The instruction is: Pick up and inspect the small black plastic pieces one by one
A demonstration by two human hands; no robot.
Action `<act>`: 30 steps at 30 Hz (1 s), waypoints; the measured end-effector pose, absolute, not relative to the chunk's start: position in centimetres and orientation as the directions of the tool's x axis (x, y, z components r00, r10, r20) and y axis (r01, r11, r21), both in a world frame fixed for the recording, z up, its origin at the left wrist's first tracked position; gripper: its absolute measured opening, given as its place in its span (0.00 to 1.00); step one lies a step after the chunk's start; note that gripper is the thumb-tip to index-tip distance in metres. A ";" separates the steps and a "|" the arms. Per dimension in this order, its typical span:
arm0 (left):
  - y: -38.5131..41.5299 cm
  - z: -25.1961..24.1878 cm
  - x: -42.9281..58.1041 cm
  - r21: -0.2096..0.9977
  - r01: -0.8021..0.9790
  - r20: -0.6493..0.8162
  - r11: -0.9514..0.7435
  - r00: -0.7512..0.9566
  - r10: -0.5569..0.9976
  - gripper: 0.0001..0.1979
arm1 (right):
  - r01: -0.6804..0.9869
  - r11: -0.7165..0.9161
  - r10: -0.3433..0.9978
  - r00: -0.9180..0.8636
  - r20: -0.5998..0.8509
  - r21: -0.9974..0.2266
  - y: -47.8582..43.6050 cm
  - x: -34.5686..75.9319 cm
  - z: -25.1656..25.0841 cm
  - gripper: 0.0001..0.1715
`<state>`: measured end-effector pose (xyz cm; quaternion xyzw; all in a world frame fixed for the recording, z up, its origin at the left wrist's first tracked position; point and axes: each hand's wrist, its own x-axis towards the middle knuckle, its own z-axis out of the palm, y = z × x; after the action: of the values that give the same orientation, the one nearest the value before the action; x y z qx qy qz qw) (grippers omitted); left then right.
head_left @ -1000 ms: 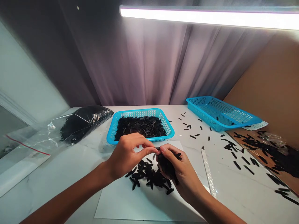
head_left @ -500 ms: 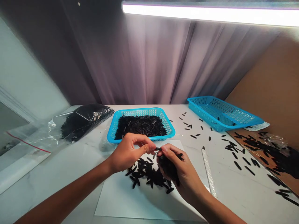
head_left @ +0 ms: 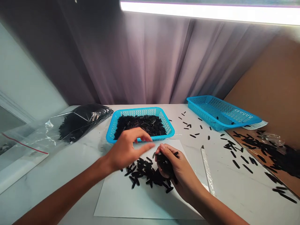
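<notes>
My left hand (head_left: 130,148) hovers over the near rim of a blue plastic basket (head_left: 170,131), thumb and fingers apart with nothing visible between them. Inside that basket is a heap of small, flat black pieces (head_left: 140,123). To its right, my right hand (head_left: 181,167) is closed around a bunch of black pieces (head_left: 166,164), some of their ends sticking out past the thumb. Under both hands, a loose pile of the same black pieces (head_left: 148,175) lies on a white sheet (head_left: 117,200). Their exact kind I cannot make out.
A clear zip bag (head_left: 82,123) filled with black material lies at left. Back right stands a second blue basket (head_left: 225,125) holding a few pieces. A pointed white-wrapped tool (head_left: 207,170) lies right of the sheet. More black pieces cover brown cardboard (head_left: 290,184) at far right.
My left hand has opened and drawn slightly away from my right hand. The black piece that was between the two hands' fingertips no longer shows there. My right hand keeps its bunch.
</notes>
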<state>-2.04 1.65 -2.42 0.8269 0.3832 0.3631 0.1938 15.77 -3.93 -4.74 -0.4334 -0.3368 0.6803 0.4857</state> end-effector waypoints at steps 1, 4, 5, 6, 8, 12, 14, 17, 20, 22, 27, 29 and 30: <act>1.0 -2.3 -1.6 0.585 0.442 0.464 -0.680 0.505 0.728 0.06 | -0.367 -0.290 0.956 -0.153 -0.250 -0.884 -3.9 15.8 -4.8 0.23; -0.3 -2.2 -0.9 0.493 0.375 0.548 -0.785 0.568 0.614 0.05 | -0.354 -0.267 0.962 -0.156 -0.225 -0.896 -4.0 15.7 -5.0 0.24; -0.4 -2.3 -0.8 0.463 0.371 0.574 -0.805 0.567 0.591 0.04 | -0.351 -0.266 0.962 -0.153 -0.225 -0.898 -4.0 15.7 -5.1 0.24; -0.4 -2.4 -0.9 0.438 0.370 0.594 -0.819 0.565 0.573 0.02 | -0.349 -0.268 0.962 -0.149 -0.230 -0.898 -4.0 15.7 -5.0 0.24; -0.2 -2.5 -1.1 0.407 0.370 0.620 -0.835 0.559 0.550 0.01 | -0.347 -0.276 0.960 -0.140 -0.241 -0.896 -4.0 15.7 -4.9 0.24; 0.1 -2.4 -1.4 0.430 0.411 0.634 -0.804 0.497 0.593 0.02 | -0.352 -0.276 0.961 -0.128 -0.246 -0.894 -3.8 15.8 -4.8 0.24; 0.1 -2.3 -1.4 0.480 0.451 0.593 -0.752 0.465 0.657 0.03 | -0.349 -0.269 0.963 -0.121 -0.242 -0.898 -3.7 15.9 -4.9 0.23; 0.3 -2.2 -1.3 0.552 0.488 0.501 -0.676 0.455 0.737 0.06 | -0.338 -0.264 0.964 -0.130 -0.234 -0.903 -3.6 16.0 -5.0 0.22; 0.5 -2.1 -1.4 0.575 0.459 0.481 -0.678 0.481 0.733 0.06 | -0.339 -0.263 0.963 -0.144 -0.227 -0.903 -3.6 16.0 -5.1 0.21; 0.5 -2.0 -1.4 0.555 0.427 0.521 -0.714 0.491 0.698 0.04 | -0.338 -0.257 0.964 -0.149 -0.218 -0.905 -3.7 16.0 -5.1 0.21; 0.6 -2.1 -1.6 0.457 0.401 0.623 -0.794 0.493 0.608 0.05 | -0.339 -0.237 0.970 -0.138 -0.200 -0.911 -3.7 16.1 -5.1 0.20; 0.6 -2.2 -1.7 0.444 0.402 0.633 -0.801 0.492 0.598 0.03 | -0.347 -0.235 0.971 -0.133 -0.200 -0.908 -3.7 16.1 -5.1 0.19; 0.6 -2.2 -1.7 0.442 0.401 0.637 -0.803 0.490 0.595 0.03 | -0.347 -0.236 0.971 -0.132 -0.201 -0.908 -3.7 16.1 -5.1 0.19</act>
<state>-1.66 0.61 -2.24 0.8551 0.2911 0.4125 0.1178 16.11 -3.67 -5.06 -0.4288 -0.3634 0.6587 0.5001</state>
